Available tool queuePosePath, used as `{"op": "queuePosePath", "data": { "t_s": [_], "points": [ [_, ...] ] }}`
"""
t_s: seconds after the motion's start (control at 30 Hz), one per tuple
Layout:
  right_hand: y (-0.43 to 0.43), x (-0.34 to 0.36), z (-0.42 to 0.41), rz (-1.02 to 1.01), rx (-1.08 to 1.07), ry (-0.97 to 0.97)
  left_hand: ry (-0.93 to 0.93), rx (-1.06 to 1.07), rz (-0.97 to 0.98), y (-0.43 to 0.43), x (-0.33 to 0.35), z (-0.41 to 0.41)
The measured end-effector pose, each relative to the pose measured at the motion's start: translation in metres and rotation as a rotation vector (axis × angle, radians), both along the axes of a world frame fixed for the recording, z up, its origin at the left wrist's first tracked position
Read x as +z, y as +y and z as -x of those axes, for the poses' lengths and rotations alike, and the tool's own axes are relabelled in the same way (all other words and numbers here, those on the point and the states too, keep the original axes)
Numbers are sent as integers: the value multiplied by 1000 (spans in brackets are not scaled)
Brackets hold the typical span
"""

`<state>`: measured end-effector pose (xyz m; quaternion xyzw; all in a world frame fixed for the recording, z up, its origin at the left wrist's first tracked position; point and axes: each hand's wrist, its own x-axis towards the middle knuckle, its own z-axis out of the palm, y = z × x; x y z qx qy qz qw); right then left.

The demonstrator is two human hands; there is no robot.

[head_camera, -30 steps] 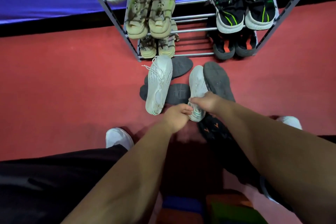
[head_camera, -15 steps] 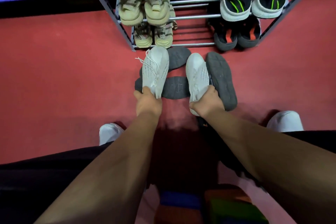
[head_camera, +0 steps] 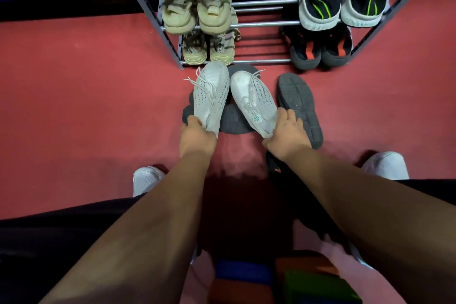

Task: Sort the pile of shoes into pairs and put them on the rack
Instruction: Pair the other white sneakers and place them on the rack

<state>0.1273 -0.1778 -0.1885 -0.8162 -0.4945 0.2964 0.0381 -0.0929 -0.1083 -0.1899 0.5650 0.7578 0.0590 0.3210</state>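
My left hand [head_camera: 197, 137] grips the heel of a white knit sneaker [head_camera: 212, 92]. My right hand [head_camera: 286, 133] grips the heel of its matching white sneaker [head_camera: 254, 99]. Both shoes are held side by side, toes pointing at the metal shoe rack [head_camera: 261, 24] just ahead. Under and beside them on the red floor lie dark grey shoes, one sole-up [head_camera: 299, 106] to the right, others [head_camera: 234, 119] partly hidden beneath the white pair. A black shoe with orange marks [head_camera: 277, 170] lies under my right forearm.
The rack holds beige pairs [head_camera: 197, 7] on the left and black-and-green sneakers [head_camera: 340, 0] and black-orange shoes [head_camera: 320, 52] on the right; the middle of its lower shelves is open. My own white shoes [head_camera: 146, 179] flank the pile. Coloured blocks [head_camera: 315, 284] sit near the bottom edge.
My left hand moved from beside my right hand to the left sneaker's heel and took hold. Both white sneakers were turned upright and brought together, toes toward the rack.
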Motion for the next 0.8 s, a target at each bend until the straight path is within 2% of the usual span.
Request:
{"op": "queuePosePath", "data": {
  "t_s": [0.17,0.27,0.33,0.6,0.8],
  "points": [
    [1,-9,0,64,-28,84,168,111,12,-11,-5,-3],
    [1,-13,0,60,-26,89,12,115,-91,-10,-10,-3],
    [3,-15,-1,76,-31,92,-26,83,-106,-6,-11,-2],
    [11,-25,3,119,-40,88,2,13,28,0,-22,5],
    [14,-28,1,116,-29,77,17,97,57,-1,-22,-11]
  ]
}}
